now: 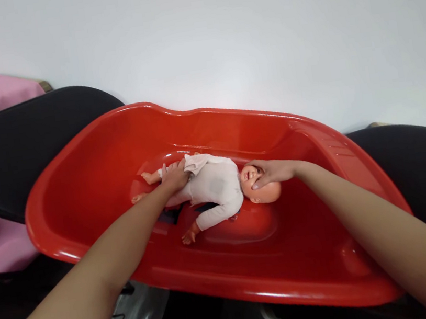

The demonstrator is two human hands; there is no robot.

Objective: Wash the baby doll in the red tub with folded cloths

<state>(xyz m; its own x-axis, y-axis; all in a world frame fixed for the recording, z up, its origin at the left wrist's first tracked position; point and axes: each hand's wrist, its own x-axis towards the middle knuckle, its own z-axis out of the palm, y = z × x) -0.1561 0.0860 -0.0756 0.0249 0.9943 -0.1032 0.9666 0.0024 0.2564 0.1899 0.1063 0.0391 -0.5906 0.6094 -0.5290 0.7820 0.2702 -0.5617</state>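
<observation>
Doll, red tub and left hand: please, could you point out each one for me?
Doll (pixel 214 176): head view, on its torso.
Red tub (pixel 77 181): head view, on its inner wall.
Left hand (pixel 176 176): head view, on its back.

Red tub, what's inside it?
A doll, with the left hand at its legs and right hand on its head. What the doll covers in the red tub can't be seen.

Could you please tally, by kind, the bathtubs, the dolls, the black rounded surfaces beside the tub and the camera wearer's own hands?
Red bathtub: 1
Baby doll: 1
Black rounded surfaces, one at the left and one at the right: 2
Hands, left hand and right hand: 2
Total: 6
</observation>
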